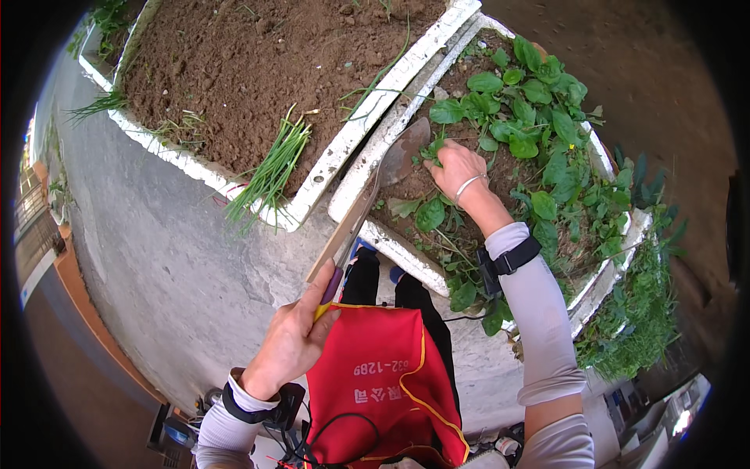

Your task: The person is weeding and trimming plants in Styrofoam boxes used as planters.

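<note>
My left hand [293, 334] grips the yellow and purple handle of a garden trowel [404, 153]. The trowel's soil-smeared metal blade rests over the near left corner of a white foam planter box [404, 255]. Along its shaft runs a thin wooden strip [338, 234]; whether my hand also holds this strip, I cannot tell. Just right of the blade, my right hand [460, 170] has its fingers closed on a small leafy green plant [432, 150], low over the brown soil. The plant's base is hidden by the fingers.
Broad-leaved greens [527, 117] fill the planter's right side. To the left stands another foam box of bare soil [263, 70], with a bundle of cut green stalks [272, 167] across its near corner. Grey concrete ground [176, 252] and a red apron [375, 375] lie below.
</note>
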A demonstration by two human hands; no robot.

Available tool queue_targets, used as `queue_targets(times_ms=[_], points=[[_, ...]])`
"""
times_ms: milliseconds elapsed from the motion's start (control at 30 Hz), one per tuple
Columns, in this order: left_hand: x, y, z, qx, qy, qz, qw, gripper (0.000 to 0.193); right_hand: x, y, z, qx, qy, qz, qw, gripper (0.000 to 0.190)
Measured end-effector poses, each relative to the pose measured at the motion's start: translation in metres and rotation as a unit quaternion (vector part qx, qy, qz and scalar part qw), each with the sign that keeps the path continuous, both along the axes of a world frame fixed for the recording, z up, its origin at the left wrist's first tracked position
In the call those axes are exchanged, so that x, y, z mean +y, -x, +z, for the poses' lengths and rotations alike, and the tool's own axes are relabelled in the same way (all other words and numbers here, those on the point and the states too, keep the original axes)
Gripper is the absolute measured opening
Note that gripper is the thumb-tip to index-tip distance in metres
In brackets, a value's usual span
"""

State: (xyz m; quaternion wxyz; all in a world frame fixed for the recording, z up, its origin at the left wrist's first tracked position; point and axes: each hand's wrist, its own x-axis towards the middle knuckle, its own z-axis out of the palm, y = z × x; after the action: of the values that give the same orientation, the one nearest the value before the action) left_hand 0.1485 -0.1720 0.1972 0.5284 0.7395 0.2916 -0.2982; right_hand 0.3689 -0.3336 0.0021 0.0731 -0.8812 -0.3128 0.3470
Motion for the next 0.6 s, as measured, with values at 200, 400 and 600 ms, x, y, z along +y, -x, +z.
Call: queue_targets(times_ms=[200, 400, 600], points=[[0.001, -0.002, 0.003, 0.013, -0.002, -0.005, 1.000, 0.061, -0.034, -0.017, -0.015, 0.188, -0.287, -0.488, 0.803, 0.030], [-0.006, 0.013, 0.002, -0.053, -0.147, -0.098, 0.983, 0.065, -0.043, -0.029, 0.004, -0.001, -0.110, -0.284, 0.952, 0.033], [-0.007, 0.000, 0.012, 0.000, -0.139, -0.140, 0.980, 0.061, -0.043, -0.019, 0.004, 0.032, -0.093, -0.136, 0.986, 0.034]])
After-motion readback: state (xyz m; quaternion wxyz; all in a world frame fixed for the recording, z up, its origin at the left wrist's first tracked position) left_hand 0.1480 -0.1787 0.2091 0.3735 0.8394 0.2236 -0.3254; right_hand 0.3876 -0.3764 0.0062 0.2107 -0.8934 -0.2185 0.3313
